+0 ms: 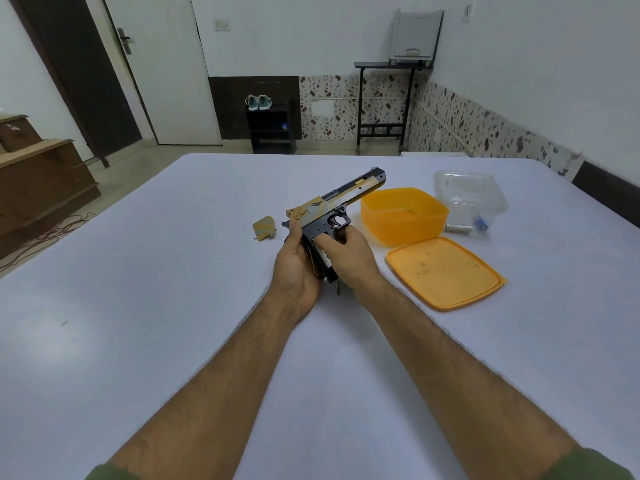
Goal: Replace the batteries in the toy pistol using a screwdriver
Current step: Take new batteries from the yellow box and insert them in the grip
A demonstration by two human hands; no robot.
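Black-and-tan plastic toy pistol (334,211): held above white table (138,306), left of orange tub (403,216); left hand (298,261) wraps grip; right hand (346,251) fingers curled, thumb pressing silver battery (325,259) into open grip; tan cover (265,229) left of pistol, refitting likely next.

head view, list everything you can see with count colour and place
toy pistol: 1, black and gold, held above the table centre
grip cover: 1, gold, on the table left of the pistol
tub: 1, orange, right of the pistol
lid: 1, orange, in front of the tub
clear container: 1, far right
battery: 1, pale, beside the clear container
table: 1, white
left hand: 1, holds the grip
right hand: 1, fingers on the grip
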